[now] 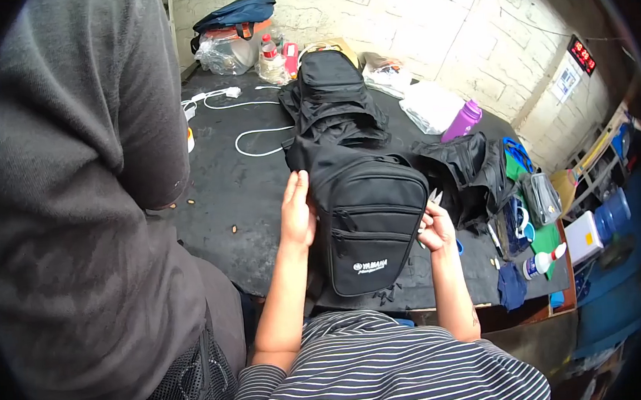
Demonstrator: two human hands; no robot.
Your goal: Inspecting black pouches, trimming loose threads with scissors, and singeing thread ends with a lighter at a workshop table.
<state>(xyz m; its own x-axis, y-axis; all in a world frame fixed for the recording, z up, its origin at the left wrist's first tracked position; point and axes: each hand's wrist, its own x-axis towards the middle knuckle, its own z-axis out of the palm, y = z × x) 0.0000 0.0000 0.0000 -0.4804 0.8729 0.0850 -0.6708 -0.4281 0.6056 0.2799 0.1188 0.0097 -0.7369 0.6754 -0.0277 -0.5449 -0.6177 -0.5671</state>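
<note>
A black zippered bag [379,233] with a pale printed mark near its lower end is in front of me, between my hands. My left hand [296,215] lies along its left side, fingers stretched out and touching the fabric. On the right side, my right hand [437,226] has its fingers curled around small metal snips [436,196], whose pointed blades stick up past the fingers. That hand also touches the bag's edge. Part of the snips is hidden by the fingers. Small black pieces [388,295] lie by the bag's lower end.
Close on my left stands a person in a dark grey shirt [66,180]. More black bags [333,84] lie behind mine on the dark table [219,181], with black fabric [474,163] to the right. A purple bottle [463,120], white cable [238,142] and white bottle [542,262] are around.
</note>
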